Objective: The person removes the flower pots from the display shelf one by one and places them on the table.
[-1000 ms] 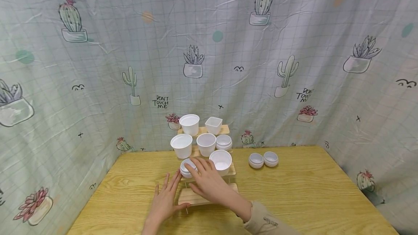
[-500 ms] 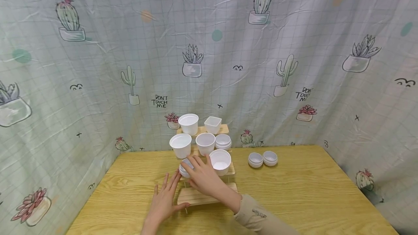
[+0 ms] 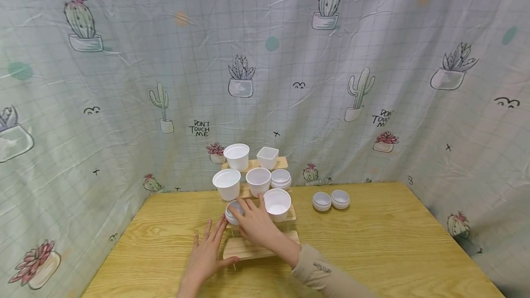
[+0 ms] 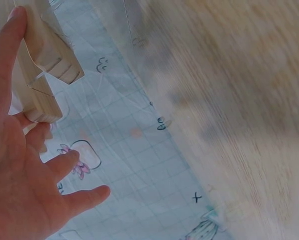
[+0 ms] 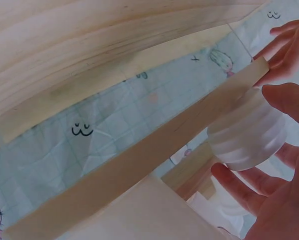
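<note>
A small round white pot with a ridged wall sits at the left end of a lower tier of a wooden stepped stand. My right hand holds this pot, with the thumb on one side and fingertips on the other in the right wrist view. My left hand is spread at the stand's left side. Its thumb touches the bottom tier, while its longer fingers reach the end of the tier bearing the pot. To the right on that tier stands a wider white pot.
Above stand more white pots: a tall pot, a middle pot, a ridged pot, a top pot and a square pot. Two small round pots rest on the wooden table. A cactus-print curtain hangs behind.
My right hand and sleeve have shifted slightly left, with the fingers still at the small pot. The left hand keeps its place against the stand. The head view has drifted a little.
</note>
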A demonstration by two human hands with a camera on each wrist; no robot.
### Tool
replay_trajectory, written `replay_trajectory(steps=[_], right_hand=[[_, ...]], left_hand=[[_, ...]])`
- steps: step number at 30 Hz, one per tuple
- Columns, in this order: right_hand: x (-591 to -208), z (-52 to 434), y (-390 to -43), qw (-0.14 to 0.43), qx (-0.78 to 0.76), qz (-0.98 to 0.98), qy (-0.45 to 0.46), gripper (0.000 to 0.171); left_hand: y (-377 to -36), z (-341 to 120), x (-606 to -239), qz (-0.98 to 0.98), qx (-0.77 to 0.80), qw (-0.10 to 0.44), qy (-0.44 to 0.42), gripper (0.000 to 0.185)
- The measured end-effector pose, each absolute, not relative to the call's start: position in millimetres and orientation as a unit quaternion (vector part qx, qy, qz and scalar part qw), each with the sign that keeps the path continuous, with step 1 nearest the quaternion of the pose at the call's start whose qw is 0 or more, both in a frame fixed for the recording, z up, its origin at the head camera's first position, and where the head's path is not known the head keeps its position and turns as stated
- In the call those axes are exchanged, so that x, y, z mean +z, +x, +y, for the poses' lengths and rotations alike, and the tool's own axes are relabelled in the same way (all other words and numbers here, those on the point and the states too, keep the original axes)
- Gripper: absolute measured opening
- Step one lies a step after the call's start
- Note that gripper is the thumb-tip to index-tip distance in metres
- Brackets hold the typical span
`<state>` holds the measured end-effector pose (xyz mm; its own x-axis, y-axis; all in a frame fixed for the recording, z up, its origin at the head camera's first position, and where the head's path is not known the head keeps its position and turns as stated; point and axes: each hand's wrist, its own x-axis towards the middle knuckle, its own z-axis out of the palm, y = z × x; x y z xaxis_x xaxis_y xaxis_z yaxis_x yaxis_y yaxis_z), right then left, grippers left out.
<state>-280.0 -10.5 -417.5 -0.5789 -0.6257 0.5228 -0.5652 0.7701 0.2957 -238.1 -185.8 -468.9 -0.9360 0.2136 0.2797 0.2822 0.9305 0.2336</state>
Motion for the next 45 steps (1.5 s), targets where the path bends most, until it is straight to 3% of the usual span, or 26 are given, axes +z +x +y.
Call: replay_trajectory(steps=[45], right_hand=[[-415, -16, -274, 0.33, -0.068, -0.879, 0.336, 0.058]], left_hand=[[-236, -187, -470, -0.973, -0.135, 0.136, -0.131, 0.105]])
